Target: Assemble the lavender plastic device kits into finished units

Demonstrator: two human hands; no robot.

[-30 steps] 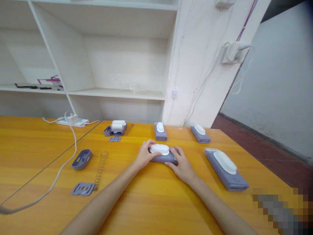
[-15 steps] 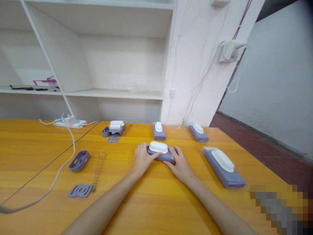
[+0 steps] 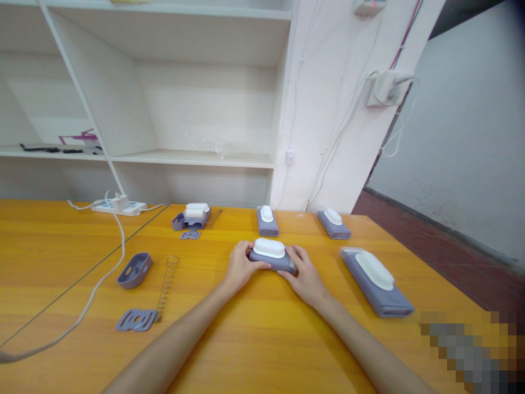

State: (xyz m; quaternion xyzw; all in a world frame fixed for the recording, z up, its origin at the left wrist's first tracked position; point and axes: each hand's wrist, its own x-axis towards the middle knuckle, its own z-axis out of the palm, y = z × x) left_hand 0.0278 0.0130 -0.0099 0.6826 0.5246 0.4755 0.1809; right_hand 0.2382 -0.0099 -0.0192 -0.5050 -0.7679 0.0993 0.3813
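Observation:
Both my hands grip a grey-purple plastic case (image 3: 274, 261) lying crosswise at the table's middle. A white oval piece (image 3: 269, 248) sits on top of it. My left hand (image 3: 243, 265) wraps the case's left end, thumb along the front edge. At the right end, my right hand (image 3: 304, 273) has its fingers on the top corner and its thumb at the lower front. To the left lie a coil spring (image 3: 166, 287), a slotted grey plate (image 3: 136, 319) and a hollow oval cap (image 3: 135, 270).
Similar cases with white tops stand at the back middle (image 3: 268, 223), back right (image 3: 333, 225) and right (image 3: 376, 284). Another case (image 3: 194, 217) with loose parts is at the back left. A white cable (image 3: 107, 273) runs from a power strip (image 3: 118, 206) across the left side.
My left thumb has slid off the white piece down to the case's front edge. The case appears slightly further right in view, as does much of the scene.

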